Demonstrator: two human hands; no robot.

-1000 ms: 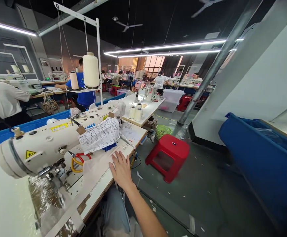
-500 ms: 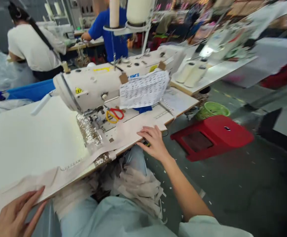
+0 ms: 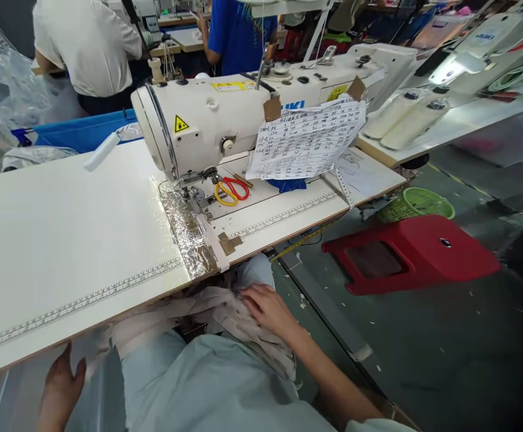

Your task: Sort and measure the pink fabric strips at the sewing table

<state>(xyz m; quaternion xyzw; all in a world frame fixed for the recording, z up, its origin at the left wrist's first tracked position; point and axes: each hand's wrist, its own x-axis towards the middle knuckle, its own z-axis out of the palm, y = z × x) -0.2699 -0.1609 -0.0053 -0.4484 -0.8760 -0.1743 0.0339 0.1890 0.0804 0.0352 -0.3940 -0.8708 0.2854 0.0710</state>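
My left hand (image 3: 63,384) is below the table's front edge at the lower left, thumb and finger apart. Right beside it is the blurred end of a pale pinkish fabric strip (image 3: 153,318), and I see no clear grip on it. The strip runs across my lap to a crumpled heap of the same fabric (image 3: 270,348). My right hand (image 3: 268,309) is on that heap, its fingers curled into the cloth and the fingertips partly hidden. Above stands a white sewing machine (image 3: 207,120), with red-and-yellow-handled scissors (image 3: 232,191) lying by its needle area.
The white table (image 3: 85,240) has ruler markings along its front. A paper sheet with handwriting (image 3: 306,141) hangs on the machine. To the right are a red stool (image 3: 423,246), a green basket (image 3: 417,204) and thread cones (image 3: 414,123). Two people sit beyond.
The fabric strip has left the tabletop and now lies over my lap, baring the ruler markings. Both hands have come down off the table edge, and the view has shifted.
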